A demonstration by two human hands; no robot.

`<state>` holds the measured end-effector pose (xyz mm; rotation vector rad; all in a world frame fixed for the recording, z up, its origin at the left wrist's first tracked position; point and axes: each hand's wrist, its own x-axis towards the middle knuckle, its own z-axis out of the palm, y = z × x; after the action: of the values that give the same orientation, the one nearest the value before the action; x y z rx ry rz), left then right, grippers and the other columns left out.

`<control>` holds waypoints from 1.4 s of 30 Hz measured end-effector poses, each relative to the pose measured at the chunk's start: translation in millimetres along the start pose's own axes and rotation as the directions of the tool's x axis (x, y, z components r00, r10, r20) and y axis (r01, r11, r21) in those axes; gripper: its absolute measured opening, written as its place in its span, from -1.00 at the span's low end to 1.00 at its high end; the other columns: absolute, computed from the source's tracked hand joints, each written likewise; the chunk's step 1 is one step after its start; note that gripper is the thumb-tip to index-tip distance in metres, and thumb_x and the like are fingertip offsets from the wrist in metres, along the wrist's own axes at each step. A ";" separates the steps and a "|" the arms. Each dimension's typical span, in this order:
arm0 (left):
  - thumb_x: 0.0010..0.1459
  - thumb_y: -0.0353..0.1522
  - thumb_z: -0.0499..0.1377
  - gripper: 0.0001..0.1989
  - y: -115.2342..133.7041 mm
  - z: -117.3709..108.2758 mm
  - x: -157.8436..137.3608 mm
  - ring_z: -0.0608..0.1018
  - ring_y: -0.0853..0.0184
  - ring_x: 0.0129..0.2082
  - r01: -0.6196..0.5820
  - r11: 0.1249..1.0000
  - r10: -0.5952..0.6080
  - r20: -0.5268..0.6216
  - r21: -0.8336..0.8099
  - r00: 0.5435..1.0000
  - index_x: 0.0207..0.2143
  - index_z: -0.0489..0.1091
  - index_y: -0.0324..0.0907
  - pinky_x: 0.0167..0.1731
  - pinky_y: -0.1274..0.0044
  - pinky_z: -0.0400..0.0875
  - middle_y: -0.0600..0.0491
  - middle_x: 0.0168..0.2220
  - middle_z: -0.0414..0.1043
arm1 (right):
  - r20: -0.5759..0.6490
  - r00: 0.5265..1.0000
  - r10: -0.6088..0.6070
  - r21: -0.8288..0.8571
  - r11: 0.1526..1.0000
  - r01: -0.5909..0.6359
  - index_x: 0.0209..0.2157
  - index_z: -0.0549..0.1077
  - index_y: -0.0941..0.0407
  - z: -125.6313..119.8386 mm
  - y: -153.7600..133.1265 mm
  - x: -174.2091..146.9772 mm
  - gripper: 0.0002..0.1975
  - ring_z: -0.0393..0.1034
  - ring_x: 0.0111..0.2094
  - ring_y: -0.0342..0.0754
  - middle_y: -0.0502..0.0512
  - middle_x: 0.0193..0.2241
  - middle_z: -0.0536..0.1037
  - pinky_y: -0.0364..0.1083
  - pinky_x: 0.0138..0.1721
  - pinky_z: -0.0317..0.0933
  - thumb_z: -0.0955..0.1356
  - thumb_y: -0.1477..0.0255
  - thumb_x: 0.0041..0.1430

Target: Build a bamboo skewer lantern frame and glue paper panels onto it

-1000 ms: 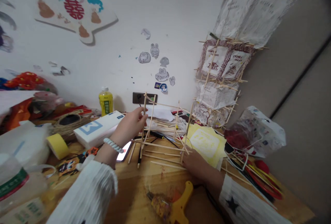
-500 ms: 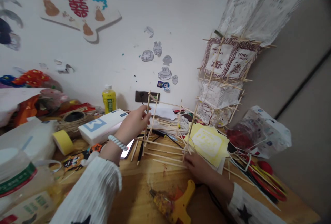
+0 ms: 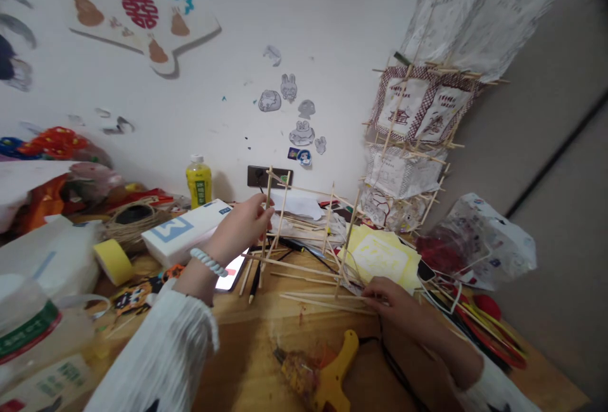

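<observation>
Head view: a frame of thin wooden sticks (image 3: 304, 228) is standing on the wooden desk (image 3: 247, 355) at the centre of the picture, its uprights tilting slightly. The left hand (image 3: 240, 229) is reaching in from 7 o'clock, its grip pinching the frame's left upright near the top between thumb and fingertips; a pale bead bracelet (image 3: 208, 262) is sitting on that wrist above a white ribbed sleeve. The right hand (image 3: 396, 304) is lying at 4 o'clock of the frame, palm down on the desk, its fingers narrowing onto the ends of loose sticks (image 3: 323, 301) that are lying flat just in front of the frame; whether the grip is actually clasping one is hard to tell.

A yellow glue gun (image 3: 335, 371) is lying at 6 o'clock of the frame, near the bottom edge. A lit phone (image 3: 228, 272) is resting under the left wrist. At 9 o'clock a white and blue box (image 3: 183, 231) is lying beside a roll of yellow tape (image 3: 111, 261), and a yellow bottle (image 3: 198, 182) is standing at 10 o'clock against the wall. Yellow paper (image 3: 382, 257) is lying at 3 o'clock, just beside the frame. Papered stick lanterns (image 3: 418, 114) are rising at 1 o'clock.
</observation>
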<state>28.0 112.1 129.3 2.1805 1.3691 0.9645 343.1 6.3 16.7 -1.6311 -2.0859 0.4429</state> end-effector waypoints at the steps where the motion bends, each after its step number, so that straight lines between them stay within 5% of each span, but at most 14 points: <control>1: 0.12 -0.25 -0.05 -0.84 -1.3 -0.9 -0.1 0.50 0.33 -0.60 0.006 1.000 -0.005 0.019 -0.013 1.000 -0.35 0.21 -0.14 -0.56 0.51 0.32 0.06 -0.50 0.47 | -0.009 1.000 0.011 -0.005 1.000 -0.011 -0.38 0.49 0.13 -6.6 2.9 -5.5 -0.75 0.36 -0.27 0.00 0.12 -0.36 0.51 -0.04 -0.19 0.24 0.25 0.29 0.15; 10: 0.05 -0.16 0.02 -0.76 -5.3 -10.4 -5.9 0.52 0.30 -0.54 -0.014 1.000 0.011 0.156 0.018 0.988 -0.47 0.28 -0.13 -0.51 0.49 0.38 0.05 -0.52 0.48 | -0.181 0.968 0.176 0.142 0.978 -0.151 -0.46 0.53 0.11 -47.1 33.0 -48.2 -0.56 0.43 -0.28 0.08 0.19 -0.36 0.56 0.01 -0.20 0.28 0.29 0.01 0.02; 15: 0.01 -0.07 0.03 -0.67 2.0 -16.2 -15.5 0.51 0.29 -0.56 0.006 0.999 -0.019 0.269 0.049 0.963 -0.54 0.31 -0.13 -0.55 0.52 0.35 0.04 -0.53 0.46 | -0.369 0.879 0.301 0.256 0.942 -0.215 -0.47 0.52 0.08 -48.0 27.8 -54.1 -0.49 0.44 -0.39 0.06 0.14 -0.46 0.58 -0.01 -0.33 0.33 0.32 -0.11 -0.11; 22: 0.02 -0.10 -0.05 -0.69 13.4 -28.3 -32.1 0.49 0.30 -0.57 -0.082 0.986 0.001 0.480 0.146 0.877 -0.49 0.31 -0.11 -0.58 0.54 0.31 0.02 -0.54 0.47 | -0.490 0.811 0.320 0.484 0.874 -0.052 -0.38 0.42 0.13 -23.9 -19.6 -32.5 -0.50 0.32 -0.63 -0.12 0.13 -0.49 0.53 -0.12 -0.59 0.27 0.30 -0.07 -0.02; 27: 0.04 -0.08 -0.03 -0.66 12.9 -39.5 -40.6 0.47 0.27 -0.56 -0.093 0.963 -0.021 0.413 0.253 0.911 -0.47 0.35 -0.12 -0.53 0.52 0.30 0.00 -0.54 0.48 | -0.625 0.730 0.276 0.447 0.894 0.044 -0.36 0.40 0.11 -27.8 -46.4 -20.5 -0.62 0.31 -0.59 -0.13 0.07 -0.51 0.49 -0.14 -0.54 0.29 0.30 0.05 0.06; 31: 0.04 -0.06 0.04 -0.67 4.9 -55.1 -51.1 0.46 0.30 -0.54 -0.119 0.966 0.045 0.301 0.231 0.953 -0.46 0.39 -0.10 -0.51 0.53 0.30 0.04 -0.51 0.48 | -0.724 0.674 0.146 0.290 0.951 0.106 -0.33 0.43 0.08 -38.2 -50.1 -20.7 -0.72 0.39 -0.43 -0.06 0.07 -0.46 0.51 -0.11 -0.37 0.32 0.29 0.15 0.13; 37: 0.02 -0.06 0.10 -0.66 9.4 -75.8 -61.2 0.52 0.27 -0.41 -0.100 0.993 0.074 0.324 0.064 0.943 -0.25 0.43 -0.05 -0.44 0.52 0.37 0.02 -0.36 0.53 | -0.535 0.779 -0.329 -0.110 0.941 0.321 -0.32 0.48 0.03 -60.8 -74.5 -7.0 -0.81 0.37 -0.21 -0.01 0.10 -0.31 0.50 -0.04 -0.15 0.25 0.26 0.29 0.22; 42: 0.08 -0.04 0.00 -0.62 15.5 -77.7 -58.8 0.46 0.31 -0.48 -0.085 0.995 0.070 0.224 0.057 0.972 -0.32 0.41 -0.10 -0.48 0.51 0.36 0.03 -0.45 0.45 | -0.418 0.778 -0.469 -0.171 0.882 0.440 -0.27 0.48 0.05 -66.9 -93.9 19.0 -0.82 0.32 -0.16 -0.04 0.10 -0.26 0.43 -0.05 -0.10 0.20 0.25 0.35 0.26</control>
<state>-35.5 50.0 172.3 2.3257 1.2357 0.6848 297.7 -0.2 124.2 -1.0567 -2.0395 -0.1597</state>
